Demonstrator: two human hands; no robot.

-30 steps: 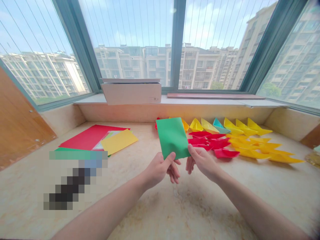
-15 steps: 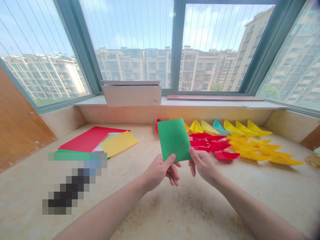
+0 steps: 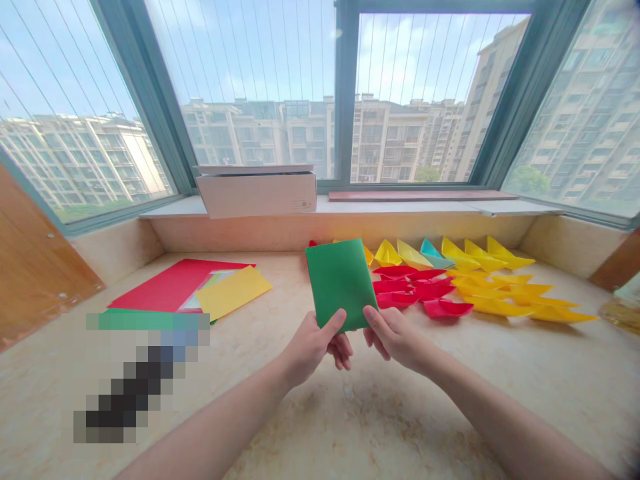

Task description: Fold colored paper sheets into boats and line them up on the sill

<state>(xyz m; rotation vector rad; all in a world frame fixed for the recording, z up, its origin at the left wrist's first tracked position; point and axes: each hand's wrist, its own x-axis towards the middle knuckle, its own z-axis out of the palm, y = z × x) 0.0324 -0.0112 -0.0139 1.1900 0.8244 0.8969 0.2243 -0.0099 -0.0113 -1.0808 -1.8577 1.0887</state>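
A green sheet of paper [image 3: 342, 283], apparently folded over, is held up above the stone sill. My left hand [image 3: 320, 337] pinches its lower left part, thumb on the front face and fingers behind. At the lower right corner, my right hand [image 3: 393, 333] grips it between thumb and fingers. Behind and to the right stand folded paper boats: red ones [image 3: 447, 308], yellow ones [image 3: 500, 305] and a blue one [image 3: 434, 253]. The held paper partly covers some of the boats at the back.
Red paper [image 3: 160, 283], a yellow sheet [image 3: 234, 291] and green paper lie on the left, beside a pixelated dark patch [image 3: 130, 393]. A white box [image 3: 257, 193] and a reddish board [image 3: 420, 195] rest on the ledge by the window. A glassy object [image 3: 623, 310] stands at the far right.
The green paper has come down slightly, and its lower right corner has shifted left together with my right hand. The whole view has moved a little. Both hands keep their grip.
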